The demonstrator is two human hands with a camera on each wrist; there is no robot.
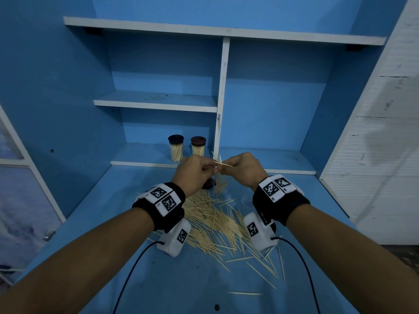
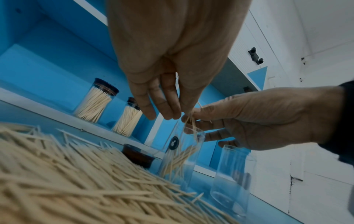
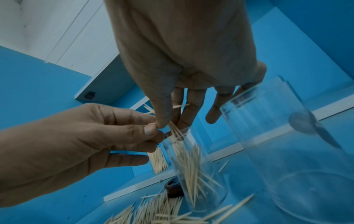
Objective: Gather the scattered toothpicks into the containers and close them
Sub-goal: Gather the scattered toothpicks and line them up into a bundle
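Note:
Both hands meet above an open clear container (image 2: 182, 154) partly filled with toothpicks. My left hand (image 1: 210, 169) and right hand (image 1: 226, 169) each pinch a small bunch of toothpicks (image 3: 175, 130) whose lower ends point into the container's mouth. A large loose pile of toothpicks (image 1: 210, 220) lies on the blue table (image 1: 140, 279) under my wrists. A second clear container (image 2: 231, 174) stands empty just right of the first. A dark lid (image 2: 138, 156) lies on the table beside the open container. Two lidded containers (image 1: 175, 148) (image 1: 198, 146) full of toothpicks stand on the low shelf behind.
The blue shelf unit has a white vertical divider (image 1: 221, 105) right behind my hands and a white-edged step (image 1: 140, 163) at the back of the table. Stray toothpicks (image 1: 244, 293) lie toward the front. Cables run from both wrist cameras over the near table.

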